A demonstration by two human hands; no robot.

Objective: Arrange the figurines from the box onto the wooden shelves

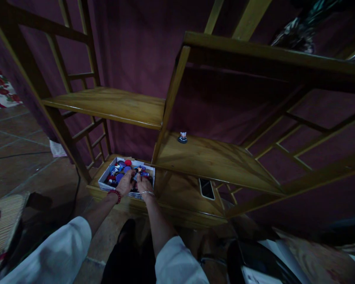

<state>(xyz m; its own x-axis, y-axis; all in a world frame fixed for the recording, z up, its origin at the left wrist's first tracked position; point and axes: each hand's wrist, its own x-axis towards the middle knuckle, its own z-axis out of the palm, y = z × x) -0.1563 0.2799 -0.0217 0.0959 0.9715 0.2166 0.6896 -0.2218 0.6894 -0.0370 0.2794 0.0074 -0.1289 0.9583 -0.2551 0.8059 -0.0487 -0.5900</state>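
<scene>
A low white box stands on the bottom shelf at the left, filled with several small figurines and round pieces in purple, blue, red and black. Both my hands reach into it, close together. My left hand, with a red bead bracelet at the wrist, has its fingers bent inward; what lies under them is hidden. My right hand, wearing a silvery bangle, has its fingers closed at a small dark-haired figurine. Another small figurine, on a dark round base, stands upright on the middle shelf.
The wooden shelf unit has upright posts and lattice sides before a dark red curtain. A phone lies on the bottom shelf at the right. A woven-topped seat is at lower left; a dark chair-like object at lower right.
</scene>
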